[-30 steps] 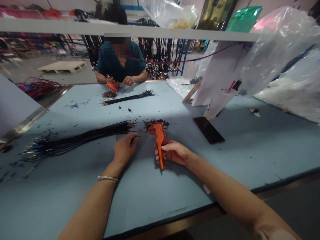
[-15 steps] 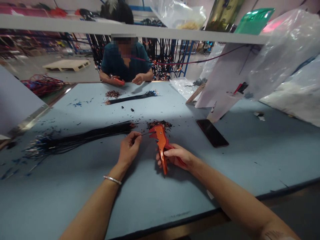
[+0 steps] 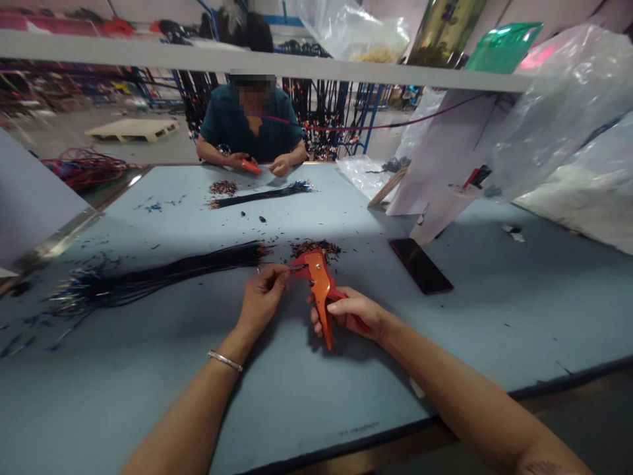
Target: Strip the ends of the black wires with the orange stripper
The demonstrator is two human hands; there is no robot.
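My right hand is closed round the handles of an orange and red wire stripper, its jaws pointing away and to the left. Between thumb and fingertips, my left hand pinches a thin black wire, whose end reaches into the stripper's jaws. Most of that wire is hidden by the hand. Left of the hand lies a long bundle of black wires, with blue and silvery ends at its far left. Just beyond the stripper is a pile of small cut insulation bits.
A dark phone lies to the right. Across the table, a person holds a red-orange tool behind another wire bundle. A white shelf spans above, with plastic bags at the right.
My left hand has moved slightly right, bringing the wire's end into the stripper's jaws. The stripper has shifted a little. The person opposite has moved the red-orange tool to the right.
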